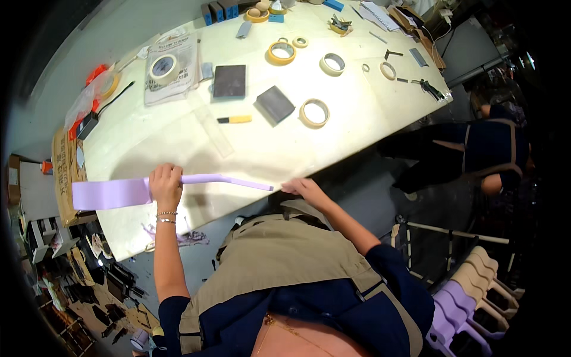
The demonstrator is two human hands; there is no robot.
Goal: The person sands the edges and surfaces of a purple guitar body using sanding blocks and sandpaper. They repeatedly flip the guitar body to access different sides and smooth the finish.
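A lilac part [113, 194] lies lengthwise over the near edge area of the table, with a broad, smooth left section and a thin, slightly bent arm running right. My left hand [166, 183] is closed around it where the broad section narrows. Just right of the thin arm's tip is my right hand [304, 189], its fingers drawn together and apart from the tip. Whether something small sits between those fingers is hidden. Below the part, lilac scraps [189, 238] lie at the table's edge.
The pale table [262, 149] holds dark sanding blocks [229, 81], several tape rolls [314, 113], a yellow-handled tool [236, 119] and pliers [429, 89]. Another person [482, 146] is at the right. Lilac and beige moulded parts [455, 303] stand at the lower right.
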